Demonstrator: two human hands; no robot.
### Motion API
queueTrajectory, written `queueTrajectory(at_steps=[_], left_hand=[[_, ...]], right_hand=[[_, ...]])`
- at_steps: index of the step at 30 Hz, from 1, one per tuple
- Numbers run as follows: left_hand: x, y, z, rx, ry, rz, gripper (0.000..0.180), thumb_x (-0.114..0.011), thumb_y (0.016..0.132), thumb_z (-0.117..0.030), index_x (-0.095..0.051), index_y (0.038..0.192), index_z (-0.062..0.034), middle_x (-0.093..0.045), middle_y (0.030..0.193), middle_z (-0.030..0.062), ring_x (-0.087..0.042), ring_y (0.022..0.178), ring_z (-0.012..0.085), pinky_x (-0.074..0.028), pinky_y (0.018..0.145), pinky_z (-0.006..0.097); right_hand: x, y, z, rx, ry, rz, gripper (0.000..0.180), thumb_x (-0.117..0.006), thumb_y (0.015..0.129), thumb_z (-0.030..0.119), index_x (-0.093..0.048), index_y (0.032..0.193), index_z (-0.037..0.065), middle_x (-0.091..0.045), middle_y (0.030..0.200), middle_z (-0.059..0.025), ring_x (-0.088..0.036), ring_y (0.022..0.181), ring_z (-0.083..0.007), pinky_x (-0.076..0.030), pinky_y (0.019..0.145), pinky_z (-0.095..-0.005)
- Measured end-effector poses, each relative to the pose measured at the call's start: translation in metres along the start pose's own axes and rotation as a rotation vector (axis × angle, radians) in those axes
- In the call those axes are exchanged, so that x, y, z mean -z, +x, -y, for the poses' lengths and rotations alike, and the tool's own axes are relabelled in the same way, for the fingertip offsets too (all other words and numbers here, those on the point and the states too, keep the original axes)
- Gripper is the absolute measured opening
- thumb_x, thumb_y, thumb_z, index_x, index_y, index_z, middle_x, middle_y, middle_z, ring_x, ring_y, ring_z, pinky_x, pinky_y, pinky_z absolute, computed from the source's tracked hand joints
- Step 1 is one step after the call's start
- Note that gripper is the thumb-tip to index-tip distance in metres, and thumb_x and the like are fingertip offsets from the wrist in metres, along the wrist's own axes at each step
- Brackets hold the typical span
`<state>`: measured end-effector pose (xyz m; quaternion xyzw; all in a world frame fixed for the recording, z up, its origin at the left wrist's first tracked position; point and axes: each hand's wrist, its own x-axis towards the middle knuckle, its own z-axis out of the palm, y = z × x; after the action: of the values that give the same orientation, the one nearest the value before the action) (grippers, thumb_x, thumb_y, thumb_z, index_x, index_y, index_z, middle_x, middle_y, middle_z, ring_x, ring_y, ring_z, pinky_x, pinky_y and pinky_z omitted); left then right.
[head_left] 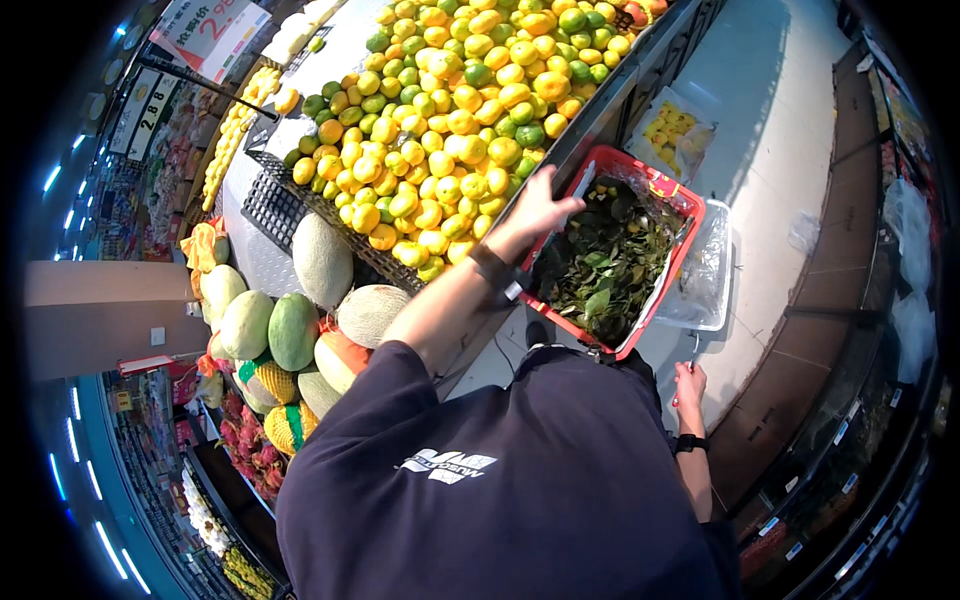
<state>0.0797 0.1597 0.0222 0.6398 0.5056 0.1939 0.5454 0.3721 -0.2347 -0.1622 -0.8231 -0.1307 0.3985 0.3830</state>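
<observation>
My left hand (545,207) is open over the left rim of a red crate (690,205), fingers apart and nothing in them. Dark green leaves (605,265) fill much of this crate, and a few yellow-green fruits show among them. To the left of the hand, a big heap of yellow and green mandarins (450,150) covers the display stand. Low at my right side, my right hand (690,388) is closed around a small red-handled tool (695,348) with a thin metal end; its exact kind is too small to tell.
A clear plastic bin (712,285) stands beside the red crate, and another bin of yellow fruit (672,132) sits beyond it. Melons (322,262) and dragon fruit (245,440) lie to the left. Along the right runs a brown-fronted shelf (815,320); a plastic bag (803,232) lies on the floor.
</observation>
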Motion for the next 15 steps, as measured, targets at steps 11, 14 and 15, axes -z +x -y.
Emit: queueTrajectory(at_steps=[11,14,15], left_hand=[[0.220,0.024,-0.010,-0.391,0.227,-0.544,0.030,-0.059,0.095,-0.023,-0.063,0.111,0.0009,-0.071,0.099,0.0150,-0.068,0.070,0.0228,-0.055,0.065,0.034],[0.268,0.035,0.022,-0.294,0.901,-0.765,0.037,-0.065,0.089,-0.030,-0.065,0.110,0.0013,-0.069,0.101,0.0221,-0.067,0.095,0.0373,-0.053,0.085,0.044],[0.270,0.032,0.028,-0.110,1.059,-0.742,0.041,-0.066,0.088,-0.035,-0.064,0.108,0.0011,-0.067,0.101,0.0228,-0.064,0.100,0.0380,-0.050,0.091,0.048]], right_hand=[[-0.012,-0.011,-0.028,-0.020,0.024,-0.022,0.015,-0.066,0.088,0.011,-0.055,0.079,0.007,-0.048,0.067,0.0026,-0.045,0.058,-0.0085,-0.037,0.055,-0.0255],[-0.019,-0.020,-0.042,-0.042,0.031,-0.043,0.016,-0.068,0.086,0.013,-0.056,0.079,0.005,-0.050,0.066,0.0008,-0.048,0.058,-0.0105,-0.039,0.055,-0.0280],[-0.020,-0.018,-0.053,-0.041,0.014,-0.056,0.018,-0.070,0.084,0.016,-0.057,0.079,0.004,-0.052,0.066,-0.0011,-0.050,0.058,-0.0124,-0.041,0.056,-0.0302]])
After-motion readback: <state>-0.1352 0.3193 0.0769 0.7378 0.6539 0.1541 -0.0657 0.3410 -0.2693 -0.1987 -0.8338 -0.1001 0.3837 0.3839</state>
